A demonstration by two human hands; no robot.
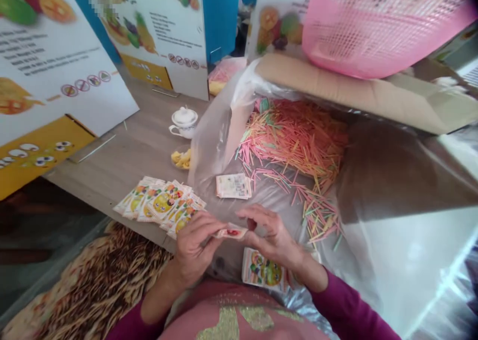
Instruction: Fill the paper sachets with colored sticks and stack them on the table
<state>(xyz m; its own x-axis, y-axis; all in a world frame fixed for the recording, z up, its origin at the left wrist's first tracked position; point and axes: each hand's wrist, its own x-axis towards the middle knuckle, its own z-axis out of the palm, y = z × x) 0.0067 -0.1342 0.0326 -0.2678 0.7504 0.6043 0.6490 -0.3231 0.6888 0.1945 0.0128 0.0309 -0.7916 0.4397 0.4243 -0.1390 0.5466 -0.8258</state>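
Note:
My left hand (pixel 194 245) and my right hand (pixel 274 238) pinch the two ends of one small printed packet (pixel 232 232) just above my lap. A fan of similar yellow fruit-print packets (pixel 160 203) lies on the table edge left of my left hand. A stack of packets (pixel 264 270) rests under my right wrist. Another small stack (pixel 233 186) lies on the clear plastic sheet (pixel 212 136) ahead. Beyond it spreads a heap of thin pink, yellow and green sticks (pixel 295 138).
A white lidded cup (pixel 183 121) and a small dish of yellow pieces (pixel 181 158) stand on the wooden table (pixel 130 151). Printed fruit boards (pixel 56 66) lean at the left and back. A pink mesh basket (pixel 377 26) sits above a cardboard flap (pixel 358 93) at the right.

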